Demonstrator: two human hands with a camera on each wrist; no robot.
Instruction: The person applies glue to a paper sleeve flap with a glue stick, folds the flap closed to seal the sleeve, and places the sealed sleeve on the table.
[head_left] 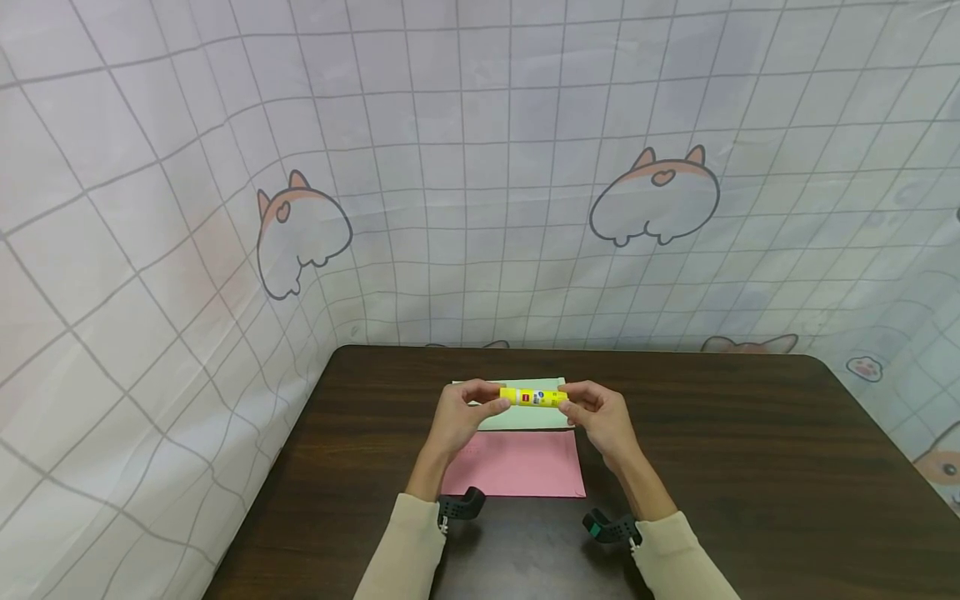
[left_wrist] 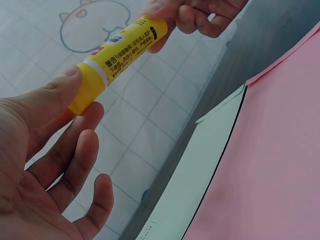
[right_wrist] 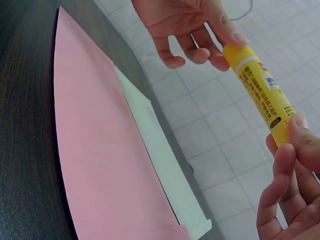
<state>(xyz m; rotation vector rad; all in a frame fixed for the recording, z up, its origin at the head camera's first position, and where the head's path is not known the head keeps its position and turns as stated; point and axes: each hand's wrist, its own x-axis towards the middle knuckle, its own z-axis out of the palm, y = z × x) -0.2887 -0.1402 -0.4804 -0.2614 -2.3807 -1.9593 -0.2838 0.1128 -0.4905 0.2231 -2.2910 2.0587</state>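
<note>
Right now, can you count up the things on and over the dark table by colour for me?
Yellow: 1, the yellow plastic glue stick, pinched at its ends by the left hand and the right hand.
Pink: 1, the pink paper sheet.
Pale green: 1, the pale green paper sheet.
Total: 3.

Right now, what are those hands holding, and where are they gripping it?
A yellow glue stick, held level above the papers: the left hand pinches one end, the right hand the other.
</note>
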